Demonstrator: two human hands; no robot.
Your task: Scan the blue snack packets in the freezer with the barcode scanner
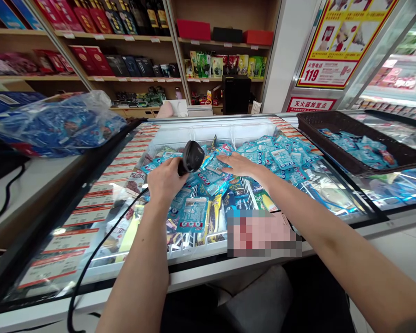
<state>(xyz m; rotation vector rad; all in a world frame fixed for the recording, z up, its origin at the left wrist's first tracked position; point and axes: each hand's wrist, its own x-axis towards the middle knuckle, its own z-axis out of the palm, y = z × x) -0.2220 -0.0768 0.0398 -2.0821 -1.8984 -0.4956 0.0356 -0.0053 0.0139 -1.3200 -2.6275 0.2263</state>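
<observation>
My left hand (165, 181) is wrapped around a black barcode scanner (193, 156), whose head tips toward the packets. A black cord (115, 225) runs from it down to the lower left. My right hand (238, 164) reaches in from the right, fingers stretched out over the pile of small blue snack packets (211, 176); its fingertips touch or nearly touch a packet. More blue packets (280, 157) are heaped on the right side of the chest freezer (194, 126). Below them, ice-cream wrappers and white wire baskets (251, 194) show through.
A dark brown tray (358, 170) with several blue packets stands on the freezer's right. At left lies a clear bag of blue packets (74, 122). Price labels (86, 215) line the glass. Goods fill the back shelves (125, 39).
</observation>
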